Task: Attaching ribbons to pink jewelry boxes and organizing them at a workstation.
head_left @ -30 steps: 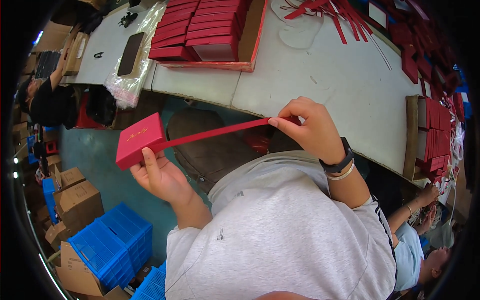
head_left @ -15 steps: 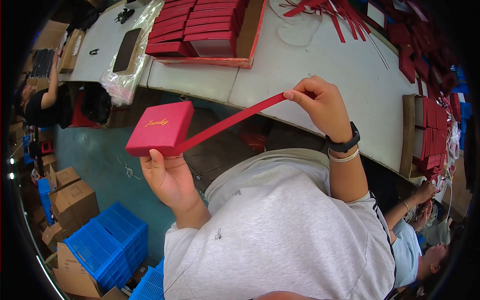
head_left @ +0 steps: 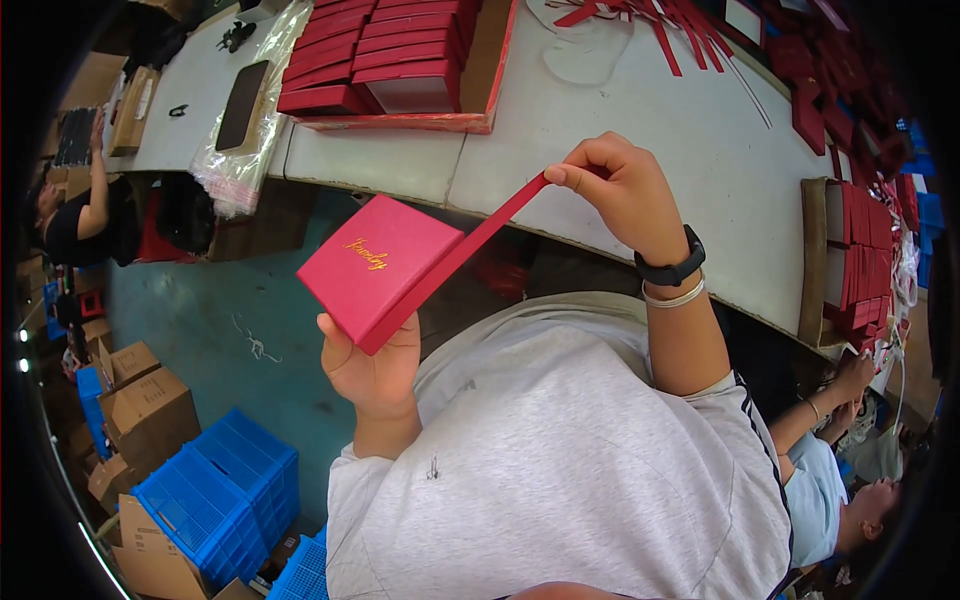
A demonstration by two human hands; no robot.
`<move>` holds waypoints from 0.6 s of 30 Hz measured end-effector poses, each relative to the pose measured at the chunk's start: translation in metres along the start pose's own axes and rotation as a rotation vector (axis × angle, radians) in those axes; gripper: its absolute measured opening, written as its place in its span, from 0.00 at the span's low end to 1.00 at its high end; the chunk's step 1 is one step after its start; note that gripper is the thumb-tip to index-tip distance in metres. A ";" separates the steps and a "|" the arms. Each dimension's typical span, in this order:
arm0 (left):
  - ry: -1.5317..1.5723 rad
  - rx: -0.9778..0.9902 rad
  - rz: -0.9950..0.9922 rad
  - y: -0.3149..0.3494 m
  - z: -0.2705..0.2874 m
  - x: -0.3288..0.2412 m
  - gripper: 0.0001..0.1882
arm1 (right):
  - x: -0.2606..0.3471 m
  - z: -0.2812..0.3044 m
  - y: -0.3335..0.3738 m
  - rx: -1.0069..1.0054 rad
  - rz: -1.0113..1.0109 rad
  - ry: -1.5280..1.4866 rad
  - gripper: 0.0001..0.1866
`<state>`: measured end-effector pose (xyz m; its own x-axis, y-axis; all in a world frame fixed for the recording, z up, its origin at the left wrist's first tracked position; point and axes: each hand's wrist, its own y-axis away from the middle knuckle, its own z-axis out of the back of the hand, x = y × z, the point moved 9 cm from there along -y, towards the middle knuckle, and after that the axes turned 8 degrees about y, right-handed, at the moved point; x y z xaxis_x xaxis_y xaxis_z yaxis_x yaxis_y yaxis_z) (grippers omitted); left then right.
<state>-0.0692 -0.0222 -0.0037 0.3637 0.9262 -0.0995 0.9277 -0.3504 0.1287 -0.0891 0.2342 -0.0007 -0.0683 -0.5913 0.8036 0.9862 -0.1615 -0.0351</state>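
Note:
My left hand [head_left: 375, 370] grips a square red gift box [head_left: 370, 265] from below, its gold-lettered lid facing up and its corner tilted toward me. A flat red paper strip [head_left: 505, 215] lies along the box's right side and stretches up and away from it. Between thumb and fingers, my right hand [head_left: 620, 185] pinches the strip's far end, above the table's front edge. On that wrist are a black band and a pale bangle.
On the white table [head_left: 560, 150] stands an open carton [head_left: 485, 110] packed with red boxes, near a phone [head_left: 243, 105] on clear plastic. Loose red strips [head_left: 665, 45] lie farther back. Another carton [head_left: 813, 260] of red boxes is at right. Blue crates [head_left: 225, 495] stand lower left; co-workers are both sides.
The red box has turned and moved right, closer to my right hand. Its side now lies along the strip, which runs more steeply. My right hand has shifted slightly left and up.

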 end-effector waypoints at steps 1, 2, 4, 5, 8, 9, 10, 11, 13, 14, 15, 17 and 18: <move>0.022 -0.013 0.013 0.000 0.000 0.002 0.17 | 0.000 0.000 0.000 -0.001 0.003 0.004 0.12; 0.023 -0.013 0.012 0.000 0.000 0.004 0.17 | -0.001 -0.001 -0.001 -0.001 0.002 0.004 0.12; 0.042 -0.050 0.026 -0.001 0.003 0.006 0.16 | -0.004 -0.001 -0.001 -0.012 -0.006 -0.020 0.12; 0.043 -0.050 0.027 -0.001 0.007 0.005 0.16 | -0.004 -0.002 -0.001 -0.012 -0.008 -0.019 0.12; 0.237 0.045 0.176 0.001 0.007 0.012 0.20 | -0.002 -0.003 -0.002 -0.012 -0.003 -0.023 0.13; 0.292 0.091 0.235 0.001 0.004 0.016 0.19 | -0.002 -0.004 -0.002 -0.009 0.007 -0.026 0.12; 0.348 0.137 0.293 0.002 0.001 0.020 0.18 | -0.001 -0.006 -0.003 -0.007 0.017 -0.029 0.12; 0.349 0.136 0.294 0.002 -0.001 0.021 0.18 | -0.003 -0.010 -0.003 -0.006 0.016 -0.027 0.12; 0.385 0.042 0.307 0.001 -0.004 0.026 0.18 | 0.000 -0.022 -0.004 0.036 0.113 -0.244 0.10; 0.385 0.041 0.309 0.002 -0.003 0.028 0.18 | 0.000 -0.026 -0.003 0.035 0.112 -0.244 0.10; 0.408 -0.005 0.326 0.003 0.002 0.030 0.18 | 0.004 -0.037 -0.003 0.123 0.108 -0.404 0.10; 0.429 -0.051 0.340 0.005 0.003 0.036 0.19 | 0.010 -0.052 -0.001 0.213 0.105 -0.565 0.09; 0.355 -0.106 0.304 0.005 0.005 0.039 0.20 | 0.016 -0.057 0.001 0.258 0.147 -0.635 0.09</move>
<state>-0.0504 0.0115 -0.0122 0.5485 0.7809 0.2990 0.7634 -0.6135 0.2020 -0.0978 0.1793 -0.0216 0.0926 -0.0035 0.9957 0.9880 0.1242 -0.0915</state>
